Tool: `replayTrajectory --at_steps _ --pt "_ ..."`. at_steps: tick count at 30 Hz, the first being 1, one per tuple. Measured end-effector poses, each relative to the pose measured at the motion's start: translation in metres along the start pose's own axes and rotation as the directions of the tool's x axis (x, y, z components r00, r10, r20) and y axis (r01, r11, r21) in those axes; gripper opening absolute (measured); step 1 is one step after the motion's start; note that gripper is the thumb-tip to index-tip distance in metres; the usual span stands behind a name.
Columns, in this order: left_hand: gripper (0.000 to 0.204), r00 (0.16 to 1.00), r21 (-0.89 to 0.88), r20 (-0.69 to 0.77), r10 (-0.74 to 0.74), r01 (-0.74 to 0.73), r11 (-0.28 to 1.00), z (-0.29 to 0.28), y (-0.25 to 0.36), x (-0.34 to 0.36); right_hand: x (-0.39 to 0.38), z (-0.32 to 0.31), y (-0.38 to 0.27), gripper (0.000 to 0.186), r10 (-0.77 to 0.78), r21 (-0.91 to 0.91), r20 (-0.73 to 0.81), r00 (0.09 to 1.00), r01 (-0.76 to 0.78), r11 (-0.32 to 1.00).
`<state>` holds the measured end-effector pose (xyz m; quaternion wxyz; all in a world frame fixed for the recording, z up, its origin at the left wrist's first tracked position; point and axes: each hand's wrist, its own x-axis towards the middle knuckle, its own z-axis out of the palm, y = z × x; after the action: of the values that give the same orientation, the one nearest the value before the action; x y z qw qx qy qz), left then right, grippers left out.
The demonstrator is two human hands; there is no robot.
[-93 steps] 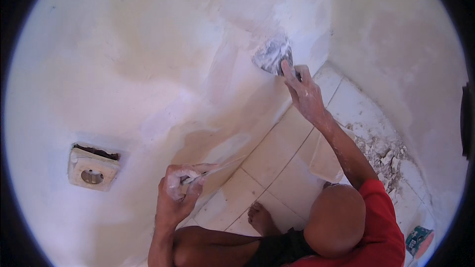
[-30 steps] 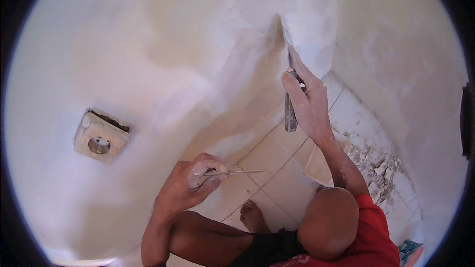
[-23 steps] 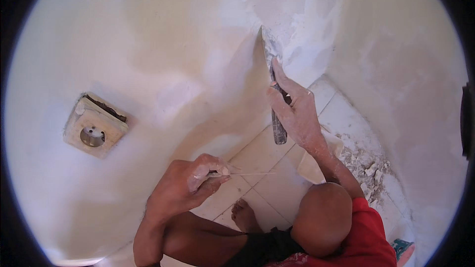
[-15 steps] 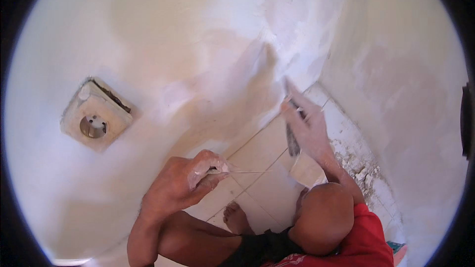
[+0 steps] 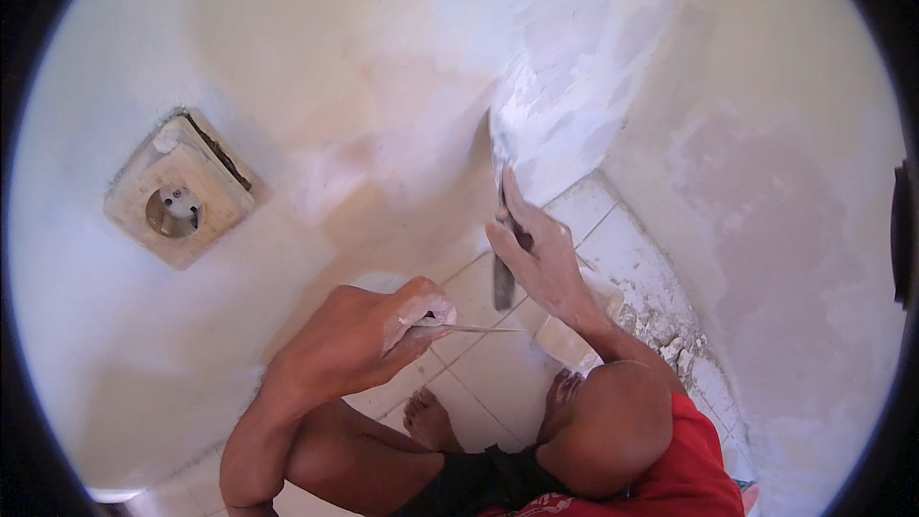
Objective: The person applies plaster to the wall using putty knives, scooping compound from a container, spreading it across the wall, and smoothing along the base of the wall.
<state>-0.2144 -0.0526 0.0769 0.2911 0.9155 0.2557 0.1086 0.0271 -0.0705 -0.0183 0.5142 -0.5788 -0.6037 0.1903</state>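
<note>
My right hand (image 5: 544,254) grips a putty knife (image 5: 504,282) by its dark handle. The knife's thin blade points away from me and meets the wall (image 5: 383,67) low down, near the corner, beside a wet white smear of filler (image 5: 522,101). My left hand (image 5: 383,330), dusted white at the fingers, is closed on a thin flat blade (image 5: 483,329), seen edge-on and pointing right; its handle is hidden in my fingers. That blade is apart from the wall, above the tiled floor.
A dirty wall socket (image 5: 177,206) juts from the wall at left. A second wall (image 5: 785,201) rises at right. Plaster crumbs (image 5: 675,349) lie along its foot. A pale, block-like container (image 5: 570,340) stands on the floor tiles (image 5: 488,364) near my right forearm, between my bent knees.
My right hand has moved left with the putty knife, whose blade now lies on the wall. My left hand has shifted slightly, still holding the thin blade. The view has shifted a little.
</note>
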Motion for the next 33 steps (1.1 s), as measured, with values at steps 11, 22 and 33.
replayTrajectory --at_steps 11,22,33 --pt "0.03 0.998 -0.009 -0.022 -0.065 0.065 0.998 0.002 -0.001 -0.001 0.05 0.009 0.008 0.064 0.026 0.034 -0.221 0.975 -0.019 0.999" --pt "0.025 0.996 -0.079 0.018 -0.091 0.092 0.993 0.004 0.006 0.015 0.015 0.022 0.036 0.074 -0.079 -0.003 -0.081 0.994 0.079 0.997" --pt "0.025 0.989 -0.155 -0.084 -0.123 0.109 0.982 0.007 0.004 0.007 0.044 -0.012 0.011 0.06 0.117 0.224 -0.225 0.967 -0.065 0.972"
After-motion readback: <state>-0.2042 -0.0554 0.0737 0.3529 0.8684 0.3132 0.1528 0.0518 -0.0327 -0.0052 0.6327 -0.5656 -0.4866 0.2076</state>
